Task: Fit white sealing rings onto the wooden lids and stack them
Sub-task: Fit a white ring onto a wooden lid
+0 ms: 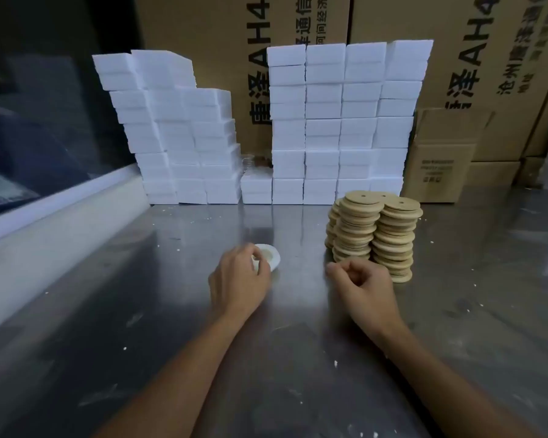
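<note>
Both bare forearms enter from the lower edge, nearest the camera, reaching out over the scuffed, reflective steel bench [140, 311].

Left hand [239, 279]: fingers curled over the near edge of a white round sealing ring [271, 257] lying flat on the bench; grip is clamped on the ring. A tan disc shows in the ring's centre, so 1 wooden lid appears to sit inside it. Judgement: hand pins the piece down so the ring can be seated, or is about to lift it.

Right hand [359, 286]: fingers curled loosely inward, nothing visible between them; grip together, empty as far as can be seen. It sits just beside the foot of the stacks of round tan wooden lids [377, 235], probably placed there for a short reach to the next lid.

Counts: 1 ring with lid in hand. At least 3 lid columns visible, each with a small centre hole in the top disc; a 4th may stand behind, cannot tell. Lids per column too many and too blurred to count. Whether the stacked lids carry rings: cannot tell.

Behind: stacked white foam blocks [329, 121] in 2 groups against printed brown cardboard cartons [440, 42]. White crumbs scattered on bench.
</note>
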Demonstrator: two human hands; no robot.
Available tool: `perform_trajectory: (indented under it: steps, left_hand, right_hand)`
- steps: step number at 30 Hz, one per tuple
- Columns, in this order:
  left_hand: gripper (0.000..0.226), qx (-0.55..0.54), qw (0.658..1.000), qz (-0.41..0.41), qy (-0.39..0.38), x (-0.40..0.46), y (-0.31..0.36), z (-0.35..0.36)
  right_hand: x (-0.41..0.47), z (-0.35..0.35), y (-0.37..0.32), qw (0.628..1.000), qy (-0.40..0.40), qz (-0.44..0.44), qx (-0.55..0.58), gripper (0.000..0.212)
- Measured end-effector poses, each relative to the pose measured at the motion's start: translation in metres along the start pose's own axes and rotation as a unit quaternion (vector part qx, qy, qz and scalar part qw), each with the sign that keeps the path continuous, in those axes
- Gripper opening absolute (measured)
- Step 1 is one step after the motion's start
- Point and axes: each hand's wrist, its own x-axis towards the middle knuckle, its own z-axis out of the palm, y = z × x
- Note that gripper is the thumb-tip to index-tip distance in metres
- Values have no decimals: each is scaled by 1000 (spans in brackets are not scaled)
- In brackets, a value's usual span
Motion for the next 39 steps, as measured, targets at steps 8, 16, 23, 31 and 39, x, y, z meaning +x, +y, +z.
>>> perform_trajectory:
  steps: [8,16,23,31,39]
  left_hand:
    - [29,113,988,71,-74,3,-9,9]
    - [18,41,996,50,-61,2,-10,5]
    - [17,17,998,57,-3,1,-12,8]
    - [7,-42,991,80,93,-1,-8,6]
    - [4,-50,993,75,81,-3,-4,4]
  right_hand:
    - [1,-3,3,1000,11,-4,6,31]
    - [-4,-3,-5,1000,6,-1,13,30]
    - [-4,-7,-15,999,36,-33,-15,24]
    - [38,-28,-61,958,127,-171,-191,3]
    - [67,-23,-60,893,119,-64,-430,44]
